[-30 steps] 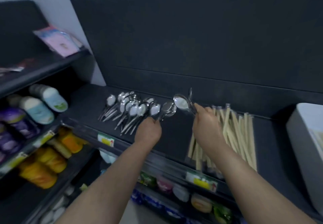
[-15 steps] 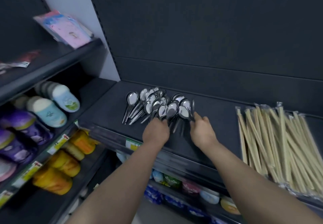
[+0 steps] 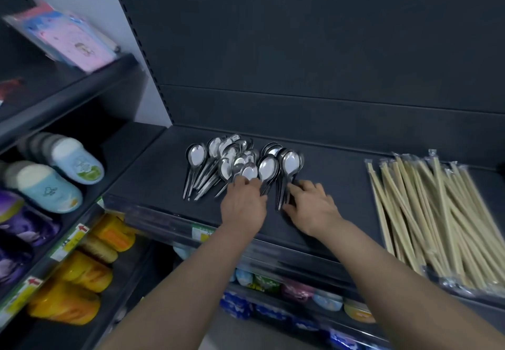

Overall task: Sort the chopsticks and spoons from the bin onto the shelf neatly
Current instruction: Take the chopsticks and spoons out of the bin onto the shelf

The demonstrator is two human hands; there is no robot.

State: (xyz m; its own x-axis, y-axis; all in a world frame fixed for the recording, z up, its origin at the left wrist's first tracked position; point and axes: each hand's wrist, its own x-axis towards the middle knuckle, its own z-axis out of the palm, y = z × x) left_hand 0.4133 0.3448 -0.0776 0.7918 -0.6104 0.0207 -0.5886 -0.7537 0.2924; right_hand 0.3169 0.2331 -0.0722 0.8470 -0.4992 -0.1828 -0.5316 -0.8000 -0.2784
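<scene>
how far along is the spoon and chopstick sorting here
Done: wrapped chopsticks lie piled at the right of the shelf, and spoons sit clustered left of them. In hand: the left hand and right hand grip spoon handles there. Left: the spoons fan unevenly and need squaring; the bin is out of view, so remaining stock is unknown.

To my left, a pink packet (image 3: 76,46) leans up high; under it sit pale blue slippers (image 3: 73,164) with purple slippers (image 3: 27,224) beside them, yellow slippers (image 3: 82,270) lowest, by price labels (image 3: 72,237) with red arrows. Below me, small coloured bowls (image 3: 328,299) stand in a row.
</scene>
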